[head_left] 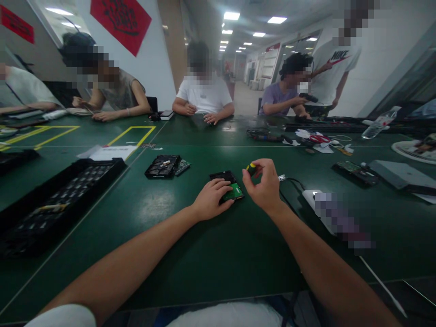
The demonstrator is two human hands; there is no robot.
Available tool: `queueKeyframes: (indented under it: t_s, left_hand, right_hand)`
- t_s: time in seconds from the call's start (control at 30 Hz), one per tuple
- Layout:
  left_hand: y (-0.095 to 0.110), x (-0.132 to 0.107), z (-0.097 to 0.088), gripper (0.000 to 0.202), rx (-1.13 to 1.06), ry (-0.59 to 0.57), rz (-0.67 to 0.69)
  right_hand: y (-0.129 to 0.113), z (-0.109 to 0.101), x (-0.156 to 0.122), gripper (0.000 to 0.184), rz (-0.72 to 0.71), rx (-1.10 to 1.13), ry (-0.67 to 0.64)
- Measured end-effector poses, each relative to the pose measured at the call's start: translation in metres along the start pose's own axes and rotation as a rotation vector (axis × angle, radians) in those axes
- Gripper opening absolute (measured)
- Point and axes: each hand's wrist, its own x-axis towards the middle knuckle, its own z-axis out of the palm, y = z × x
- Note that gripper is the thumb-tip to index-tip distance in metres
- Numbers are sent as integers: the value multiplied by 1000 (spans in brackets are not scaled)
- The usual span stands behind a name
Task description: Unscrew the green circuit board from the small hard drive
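On the green table in front of me lies a hard drive, black with a green circuit board facing up. My left hand grips it, fingers across its top and thumb along the near edge. Just to the right, my right hand is closed, pinching a small screwdriver with a yellow and black handle. Its shaft cannot be made out. The screwdriver is held above the table, apart from the drive. Left of the drive sit a black square case with small parts in it and a circuit board.
A long black tray with slots lies at the left. To the right are a white power strip with a cable, another drive and a grey box. Cables and a bottle lie farther back. Several people are across the table.
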Motion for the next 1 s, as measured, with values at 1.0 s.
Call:
queueKeyframes:
  t_s: [1.0]
  left_hand:
    - [0,1,1,42,-10,6,1]
  right_hand:
    - [1,-1,0,35,-80,0,-62]
